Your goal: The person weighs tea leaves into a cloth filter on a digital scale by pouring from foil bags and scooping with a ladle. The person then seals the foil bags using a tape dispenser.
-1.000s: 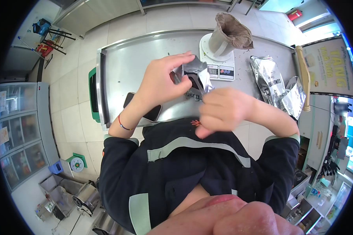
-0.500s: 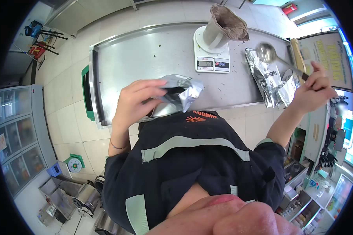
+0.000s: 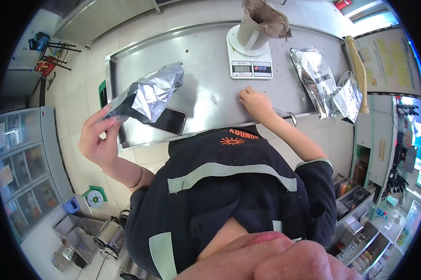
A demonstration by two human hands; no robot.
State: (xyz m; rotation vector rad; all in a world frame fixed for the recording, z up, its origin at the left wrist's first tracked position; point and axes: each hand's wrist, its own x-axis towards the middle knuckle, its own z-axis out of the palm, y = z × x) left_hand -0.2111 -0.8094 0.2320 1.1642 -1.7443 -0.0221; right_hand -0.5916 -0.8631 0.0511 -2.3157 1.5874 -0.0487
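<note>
My left hand (image 3: 98, 137) pinches one end of a silver foil bag (image 3: 157, 95), which tilts up over the left part of the steel table (image 3: 210, 60). Under the bag lies a phone (image 3: 175, 122), partly covered from view. My right hand (image 3: 256, 103) is closed in a fist above the table's near side. A metal ladle (image 3: 292, 118) sticks out from behind my right wrist; my hand and forearm hide its handle. Beyond my right hand, a kitchen scale (image 3: 250, 70) bears a white jug (image 3: 252, 39) lined with a brown cloth filter (image 3: 269, 21).
Two more foil bags, a large one (image 3: 317, 81) and a crumpled one (image 3: 348, 98), lie at the table's right. A wooden stick (image 3: 357, 74) runs along the right edge. Small dark bits are scattered on the steel. A glass cabinet (image 3: 26, 163) stands left.
My left hand has moved left and swung the foil bag up, uncovering the phone. My right hand came inward from the far right, bringing the ladle away from the foil bags.
</note>
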